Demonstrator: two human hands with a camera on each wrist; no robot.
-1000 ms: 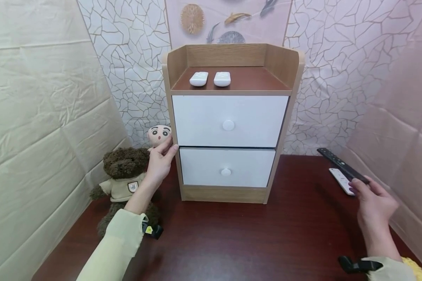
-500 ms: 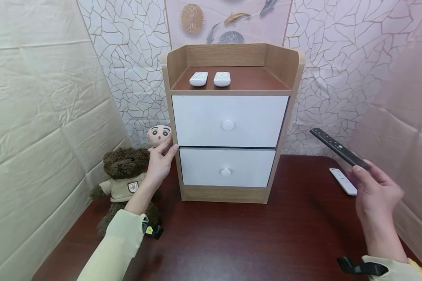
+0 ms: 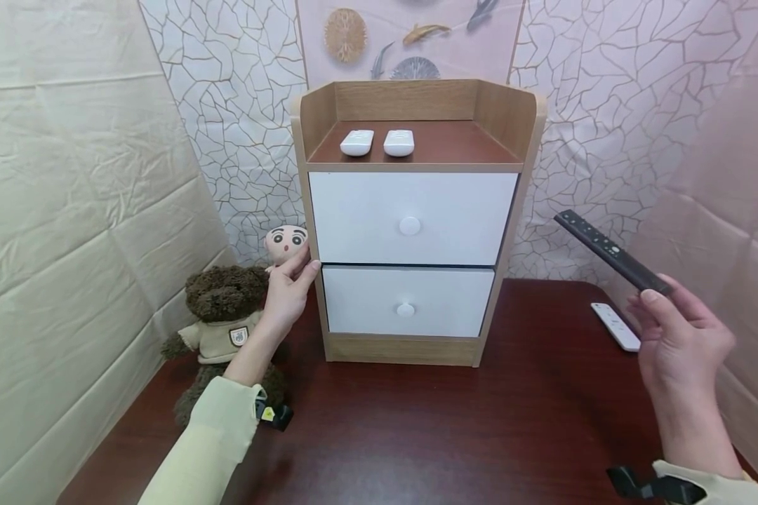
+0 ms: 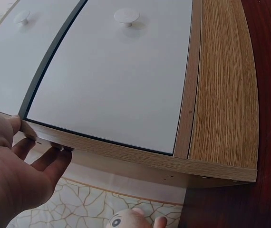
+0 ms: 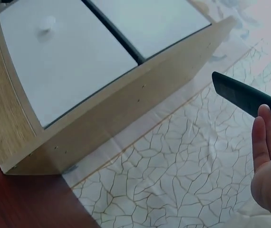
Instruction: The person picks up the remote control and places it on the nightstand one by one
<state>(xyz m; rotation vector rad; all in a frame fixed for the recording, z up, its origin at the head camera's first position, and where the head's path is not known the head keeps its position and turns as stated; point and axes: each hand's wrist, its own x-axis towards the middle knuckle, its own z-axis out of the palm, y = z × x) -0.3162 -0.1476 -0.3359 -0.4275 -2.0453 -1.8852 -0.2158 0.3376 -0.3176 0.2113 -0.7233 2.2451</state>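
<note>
My right hand (image 3: 685, 344) holds a black remote control (image 3: 613, 252) by its near end, raised above the table with its far end tilted up. In the right wrist view the same remote control (image 5: 237, 95) lies between thumb and fingers. My left hand (image 3: 287, 291) grips the left edge of a small wooden cabinet (image 3: 404, 348), thumb at the front edge and fingers on the side panel (image 4: 126, 164). Both white drawers, the upper drawer (image 3: 360, 210) and the lower drawer (image 3: 360, 298), are closed. Two white remotes, a left one (image 3: 356, 143) and a right one (image 3: 399, 143), lie on its top shelf.
A white remote control (image 3: 615, 327) lies on the dark red table (image 3: 404, 428) at the right. Left of the cabinet are a brown plush bear (image 3: 227, 294) and a round-headed doll (image 3: 284, 242). Pale cloth (image 3: 76, 210) hangs along the sides.
My right hand has lifted the black remote control up, away from the white remote control beside it, which stays on the table. My left hand has kept its place on the cabinet.
</note>
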